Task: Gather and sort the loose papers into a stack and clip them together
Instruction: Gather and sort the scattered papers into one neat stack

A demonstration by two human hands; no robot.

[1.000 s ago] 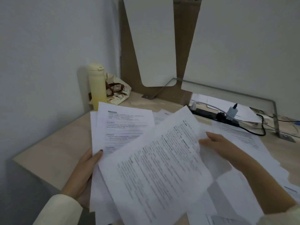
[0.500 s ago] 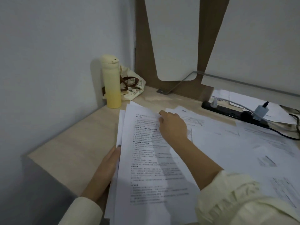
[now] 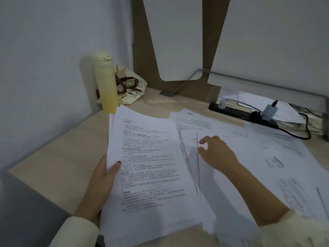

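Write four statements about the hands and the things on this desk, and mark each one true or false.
1. The left hand grips the stack of papers at its left edge, thumb on top. True.
2. The right hand holds a clip. False: it touches the loose sheets spread on the desk, and no clip is in view.
3. The yellow bottle lies on its side. False: it stands upright, next to the cloth bag.
4. A black power strip with plugs in it lies at the back of the desk. True.
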